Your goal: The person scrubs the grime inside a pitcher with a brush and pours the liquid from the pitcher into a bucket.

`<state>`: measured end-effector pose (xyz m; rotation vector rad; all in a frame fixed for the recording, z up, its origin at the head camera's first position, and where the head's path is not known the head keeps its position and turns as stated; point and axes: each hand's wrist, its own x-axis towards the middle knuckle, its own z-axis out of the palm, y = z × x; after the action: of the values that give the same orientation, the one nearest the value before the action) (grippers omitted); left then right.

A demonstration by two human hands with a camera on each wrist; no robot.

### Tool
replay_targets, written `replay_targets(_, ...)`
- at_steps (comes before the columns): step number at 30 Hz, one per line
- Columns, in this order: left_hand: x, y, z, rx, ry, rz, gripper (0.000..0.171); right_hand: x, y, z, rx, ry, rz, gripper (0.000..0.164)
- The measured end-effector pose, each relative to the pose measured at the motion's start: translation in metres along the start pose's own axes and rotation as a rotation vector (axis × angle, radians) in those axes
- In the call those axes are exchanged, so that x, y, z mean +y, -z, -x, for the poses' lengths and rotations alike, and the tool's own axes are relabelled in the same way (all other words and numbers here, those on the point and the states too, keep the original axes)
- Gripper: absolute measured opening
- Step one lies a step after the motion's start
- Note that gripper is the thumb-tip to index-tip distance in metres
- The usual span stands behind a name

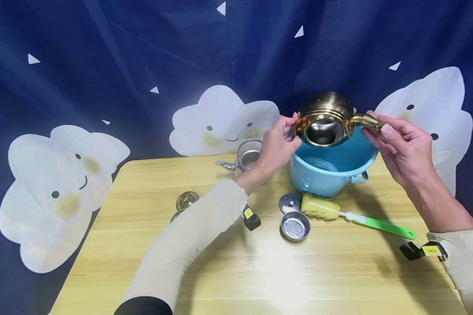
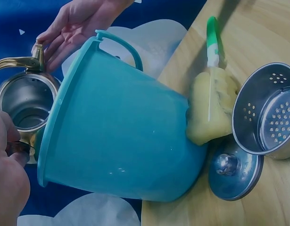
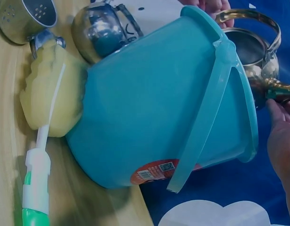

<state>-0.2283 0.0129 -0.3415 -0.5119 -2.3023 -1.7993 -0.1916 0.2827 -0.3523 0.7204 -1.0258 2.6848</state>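
Observation:
A gold-coloured teapot is held tilted over the mouth of a blue bucket, its round opening facing me. My left hand pinches the teapot on its left side. My right hand grips the spout between thumb and fingers. In the left wrist view the shiny inside of the teapot shows, with the arched handle at the left. Seen from the right wrist, the spout rests against my right fingers.
A yellow sponge brush with a green handle lies before the bucket. Beside it are a silver lid and a perforated strainer. A silver teapot stands behind my left forearm. A gold lid lies farther left.

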Motion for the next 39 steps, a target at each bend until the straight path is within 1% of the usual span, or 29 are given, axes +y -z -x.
replay_targets(1, 0.000, 0.000, 0.000, 0.000, -0.003, -0.005, 0.039, 0.000, 0.000, 0.000, -0.001, 0.007, 0.017, 0.035)
replay_targets(2, -0.001, 0.000, 0.001, 0.000, -0.006, -0.007, 0.038, 0.000, 0.001, 0.000, -0.002, 0.000, -0.005, 0.036)
replay_targets(6, 0.000, -0.001, 0.001, 0.009, -0.009, -0.014, 0.037, -0.001, 0.002, -0.001, -0.001, -0.008, -0.007, 0.036)
replay_targets(8, 0.000, -0.002, 0.002, 0.014, -0.009, -0.013, 0.037, -0.002, 0.002, -0.001, 0.000, -0.014, -0.026, 0.036)
replay_targets(13, 0.000, -0.001, 0.002, 0.007, -0.005, -0.022, 0.037, -0.003, 0.001, 0.001, -0.004, 0.021, 0.004, 0.034)
replay_targets(16, 0.000, 0.000, 0.004, -0.008, -0.009, -0.039, 0.036, -0.004, 0.000, 0.000, -0.016, 0.033, 0.016, 0.034)
replay_targets(22, -0.001, 0.002, 0.007, -0.025, -0.077, -0.054, 0.031, -0.009, 0.002, -0.001, -0.055, 0.031, 0.043, 0.035)
replay_targets(24, -0.001, 0.003, 0.008, -0.026, -0.106, -0.051, 0.030, -0.010, 0.004, -0.001, -0.074, 0.017, 0.031, 0.036)
replay_targets(28, -0.002, 0.004, 0.009, -0.044, -0.161, -0.080, 0.029, -0.013, 0.007, -0.001, -0.109, -0.004, -0.006, 0.036)
replay_targets(30, -0.002, 0.005, 0.010, -0.047, -0.181, -0.111, 0.029, -0.014, 0.008, -0.001, -0.120, -0.012, -0.024, 0.036)
replay_targets(37, -0.003, 0.007, 0.012, -0.068, -0.227, -0.153, 0.029, -0.016, 0.010, 0.000, -0.129, -0.022, -0.039, 0.037)
replay_targets(39, -0.003, 0.007, 0.012, -0.072, -0.239, -0.183, 0.030, -0.017, 0.009, 0.000, -0.132, -0.018, -0.044, 0.038)
